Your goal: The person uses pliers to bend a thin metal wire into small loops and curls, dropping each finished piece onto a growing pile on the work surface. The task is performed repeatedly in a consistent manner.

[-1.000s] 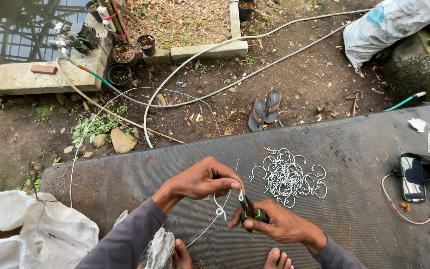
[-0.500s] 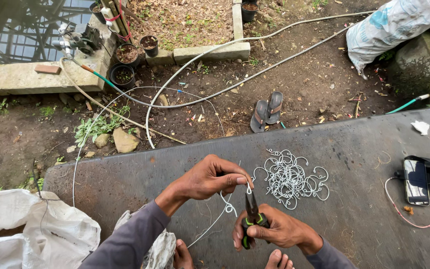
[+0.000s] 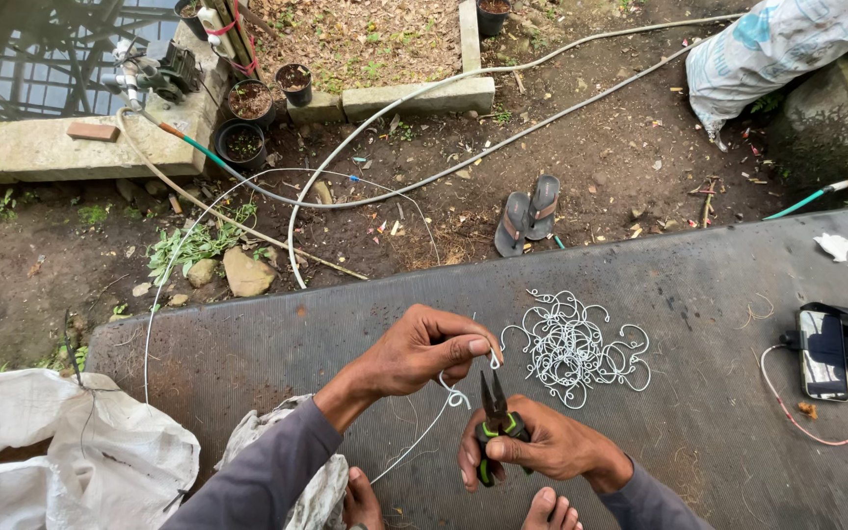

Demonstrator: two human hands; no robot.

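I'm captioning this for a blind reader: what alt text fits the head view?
A left hand pinches a bent white wire while the right hand grips green-handled pliers on it, above a dark mat. A pile of wire hooks lies beside them.

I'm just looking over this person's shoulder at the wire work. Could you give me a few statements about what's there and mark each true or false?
1. The right hand holds pliers with green and black handles. True.
2. The left hand is empty. False: its fingers pinch a bent white wire.
3. A pile of bent wire hooks lies on the dark mat. True.
4. A pair of sandals sits on the mat. False: they lie on the bare dirt beyond it.
5. A phone lies on the mat. True.
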